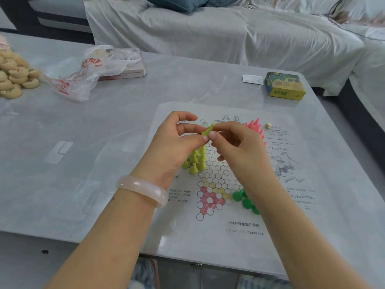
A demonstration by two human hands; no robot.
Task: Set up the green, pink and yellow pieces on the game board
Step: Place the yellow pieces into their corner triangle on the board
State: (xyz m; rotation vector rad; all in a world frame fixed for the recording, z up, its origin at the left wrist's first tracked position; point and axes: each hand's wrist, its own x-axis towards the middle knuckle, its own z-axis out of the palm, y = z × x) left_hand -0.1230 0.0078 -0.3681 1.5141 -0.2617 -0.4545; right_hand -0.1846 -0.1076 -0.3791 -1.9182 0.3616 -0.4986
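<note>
From the head camera, the yellow setup is under way: the left hand (175, 140) and right hand (235, 147) meet above the thin printed paper game board (239, 226), and together pinch one small yellow-green plastic pawn (208, 130) by the fingertips, tilted in the air. Next it likely needs standing upright on a free circle beside the cluster of matte yellow cone-shaped pawns (195, 161) under the left hand. Spiky pink plastic pawns (255, 127) stand at the far corner, and glossy green round-headed pawns (243, 200) near the right forearm, partly hidden.
</note>
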